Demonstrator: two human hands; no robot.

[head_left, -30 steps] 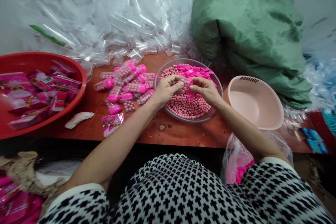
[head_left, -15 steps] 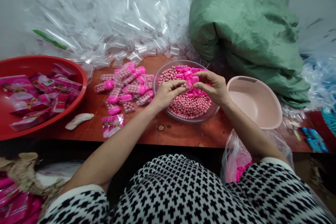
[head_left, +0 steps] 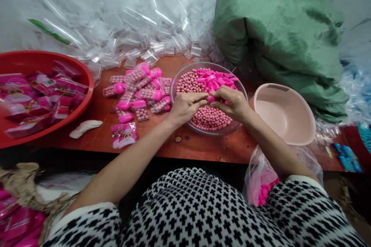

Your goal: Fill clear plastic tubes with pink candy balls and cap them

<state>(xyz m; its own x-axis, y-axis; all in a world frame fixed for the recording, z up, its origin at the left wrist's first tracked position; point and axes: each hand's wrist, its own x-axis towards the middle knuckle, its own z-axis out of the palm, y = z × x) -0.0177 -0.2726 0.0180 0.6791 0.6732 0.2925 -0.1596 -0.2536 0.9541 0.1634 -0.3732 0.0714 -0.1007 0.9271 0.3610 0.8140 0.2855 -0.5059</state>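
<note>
Okay, R hand [head_left: 232, 103] pinching pink cap [head_left: 212, 98], L hand [head_left: 185, 106] curled shut beside it, over clear bowl [head_left: 203, 63].

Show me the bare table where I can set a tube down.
Bare table runs in front of the glass bowl, between the card packet and the pink basin. A narrower strip lies between the white scrap and the packet. It's crowded left of the bowl, among the pink-capped tubes, and over the bowl, at the left hand and right hand.

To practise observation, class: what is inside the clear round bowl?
The clear round bowl holds small pink balls and bright pink plastic caps; its floor is hidden beneath them.
</note>
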